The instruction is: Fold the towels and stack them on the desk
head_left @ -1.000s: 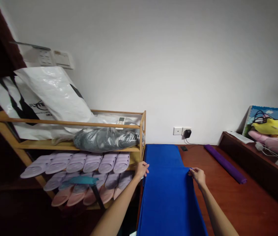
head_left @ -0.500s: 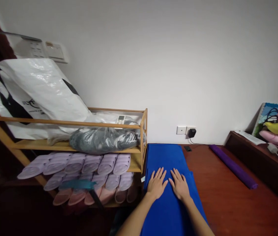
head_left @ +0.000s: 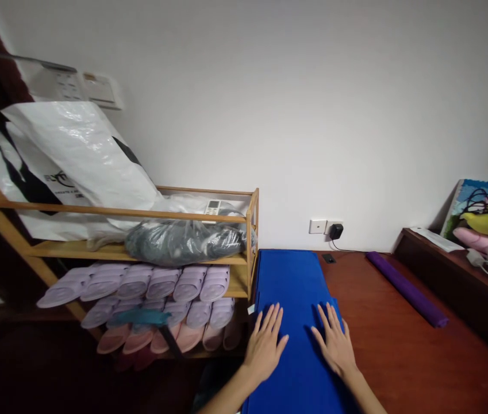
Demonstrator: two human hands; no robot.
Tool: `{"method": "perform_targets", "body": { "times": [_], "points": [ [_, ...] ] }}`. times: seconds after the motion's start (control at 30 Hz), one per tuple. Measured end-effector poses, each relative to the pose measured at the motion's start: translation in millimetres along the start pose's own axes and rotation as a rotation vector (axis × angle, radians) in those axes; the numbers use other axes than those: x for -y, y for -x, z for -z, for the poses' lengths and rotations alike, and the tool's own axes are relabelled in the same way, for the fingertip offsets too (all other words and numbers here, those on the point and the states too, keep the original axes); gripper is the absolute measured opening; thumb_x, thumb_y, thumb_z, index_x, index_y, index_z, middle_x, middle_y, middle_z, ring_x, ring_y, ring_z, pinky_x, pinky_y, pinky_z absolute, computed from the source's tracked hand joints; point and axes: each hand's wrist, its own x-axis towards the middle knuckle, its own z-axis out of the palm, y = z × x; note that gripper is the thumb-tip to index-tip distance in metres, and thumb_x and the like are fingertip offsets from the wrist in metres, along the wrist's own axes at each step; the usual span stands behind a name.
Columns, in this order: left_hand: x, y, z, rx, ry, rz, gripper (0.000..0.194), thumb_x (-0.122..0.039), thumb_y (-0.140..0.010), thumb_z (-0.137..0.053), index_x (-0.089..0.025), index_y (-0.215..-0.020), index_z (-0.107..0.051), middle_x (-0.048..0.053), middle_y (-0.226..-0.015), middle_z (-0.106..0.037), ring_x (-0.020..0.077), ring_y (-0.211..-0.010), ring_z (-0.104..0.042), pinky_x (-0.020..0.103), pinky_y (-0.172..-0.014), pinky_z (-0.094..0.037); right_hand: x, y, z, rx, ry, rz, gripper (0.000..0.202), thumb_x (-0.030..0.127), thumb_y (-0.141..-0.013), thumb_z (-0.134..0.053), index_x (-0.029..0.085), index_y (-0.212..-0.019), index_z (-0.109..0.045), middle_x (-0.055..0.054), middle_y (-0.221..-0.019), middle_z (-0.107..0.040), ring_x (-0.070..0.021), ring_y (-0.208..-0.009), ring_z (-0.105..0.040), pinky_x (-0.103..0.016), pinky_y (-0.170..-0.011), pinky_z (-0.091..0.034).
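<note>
A long blue folded cloth lies on the reddish-brown wooden table, running from the wall toward me. My left hand is at the cloth's left edge, palm down, fingers stretched out and thumb spread. Near the right edge is my right hand, also palm down with its fingers apart. Neither hand grips anything; whether the palms press on the cloth or hover just over it I cannot tell. A small white tag sticks out at the cloth's left side.
To the left stands a wooden rack with several lilac slippers, pink ones below, a white bag and a plastic-wrapped grey bundle. A rolled purple cloth lies on the right. A black plug sits in the wall socket.
My hands have moved apart and back toward me, left hand to the left edge of the blue cloth, right hand to the right edge. The cloth looks the same.
</note>
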Motion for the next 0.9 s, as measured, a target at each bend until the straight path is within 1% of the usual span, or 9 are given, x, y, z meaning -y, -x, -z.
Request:
{"method": "perform_targets", "body": {
  "times": [0.1, 0.2, 0.27, 0.37, 0.43, 0.5, 0.6, 0.73, 0.9],
  "points": [
    [-1, 24, 1.5, 0.039, 0.019, -0.034, 0.061, -0.043, -0.094, -0.030, -0.026, -0.145, -0.003, 0.004, -0.151, -0.022, 0.0213, -0.137, -0.023, 0.045, -0.110, -0.028, -1, 16, -1, 0.062, -0.023, 0.012, 0.066, 0.061, -0.087, -0.023, 0.030, -0.144, -0.015, -0.003, -0.154, -0.013, -0.0220, -0.141, -0.010, -0.050, -0.112, -0.018],
    [-4, 30, 6.5, 0.068, 0.002, -0.027, 0.059, -0.042, -0.093, -0.033, -0.028, -0.145, -0.007, 0.004, -0.150, -0.026, 0.0229, -0.136, -0.026, 0.049, -0.109, -0.030, 2, 21, 5, 0.082, -0.023, -0.003, 0.067, 0.061, -0.087, -0.022, 0.027, -0.144, -0.017, -0.004, -0.154, -0.014, -0.0217, -0.140, -0.010, -0.050, -0.112, -0.017],
    [-13, 31, 13.8, 0.049, -0.006, -0.013, 0.061, -0.039, -0.093, -0.035, -0.027, -0.145, -0.006, 0.005, -0.150, -0.025, 0.0240, -0.136, -0.026, 0.051, -0.109, -0.030, 8, 29, 12, 0.069, -0.028, -0.003, 0.067, 0.061, -0.087, -0.024, 0.028, -0.144, -0.016, -0.004, -0.154, -0.013, -0.0226, -0.140, -0.010, -0.051, -0.112, -0.017],
    [-31, 46, 22.2, 0.031, 0.011, -0.062, 0.064, -0.038, -0.093, -0.035, -0.025, -0.145, -0.001, 0.004, -0.151, -0.021, 0.0229, -0.137, -0.025, 0.047, -0.110, -0.029, 16, 54, 20, 0.074, -0.058, 0.053, 0.064, 0.059, -0.087, -0.028, 0.034, -0.143, -0.012, 0.000, -0.153, -0.013, -0.0245, -0.140, -0.012, -0.052, -0.112, -0.019],
    [-39, 63, 20.3, 0.047, 0.012, -0.136, 0.070, -0.044, -0.091, -0.037, -0.022, -0.145, 0.000, 0.006, -0.150, -0.022, 0.0229, -0.136, -0.027, 0.042, -0.109, -0.032, 16, 76, 20, 0.099, -0.071, 0.098, 0.063, 0.058, -0.086, -0.032, 0.038, -0.143, -0.011, 0.002, -0.153, -0.016, -0.0252, -0.139, -0.015, -0.052, -0.111, -0.022],
    [-41, 81, 13.1, 0.052, -0.013, -0.198, 0.076, -0.050, -0.088, -0.040, -0.020, -0.146, -0.001, 0.007, -0.148, -0.027, 0.0232, -0.133, -0.033, 0.039, -0.105, -0.036, 13, 94, 16, 0.119, -0.062, 0.113, 0.063, 0.058, -0.086, -0.035, 0.040, -0.142, -0.012, 0.002, -0.151, -0.019, -0.0259, -0.138, -0.020, -0.052, -0.110, -0.026],
    [-38, 97, 2.5, 0.000, -0.083, -0.217, 0.073, -0.050, -0.088, -0.041, -0.022, -0.146, -0.005, 0.005, -0.146, -0.033, 0.0216, -0.130, -0.038, 0.036, -0.104, -0.035, 6, 106, 11, 0.125, -0.026, 0.113, 0.062, 0.058, -0.086, -0.035, 0.038, -0.142, -0.015, 0.000, -0.150, -0.022, -0.0262, -0.137, -0.024, -0.053, -0.108, -0.029],
    [-37, 99, 2.4, -0.077, -0.158, -0.223, 0.069, -0.050, -0.089, -0.039, -0.021, -0.145, -0.011, 0.004, -0.146, -0.035, 0.0195, -0.130, -0.038, 0.033, -0.105, -0.031, 3, 104, 9, 0.097, 0.015, 0.142, 0.062, 0.057, -0.087, -0.034, 0.036, -0.142, -0.015, -0.001, -0.150, -0.023, -0.0258, -0.136, -0.024, -0.052, -0.107, -0.031],
    [-38, 105, -1.7, -0.057, -0.178, -0.230, 0.071, -0.051, -0.089, -0.039, -0.021, -0.146, -0.009, 0.004, -0.146, -0.035, 0.0202, -0.129, -0.039, 0.034, -0.103, -0.033, 1, 112, 3, 0.067, 0.025, 0.148, 0.062, 0.058, -0.086, -0.036, 0.037, -0.141, -0.017, -0.001, -0.148, -0.027, -0.0270, -0.134, -0.029, -0.053, -0.105, -0.035]
  ]
}}
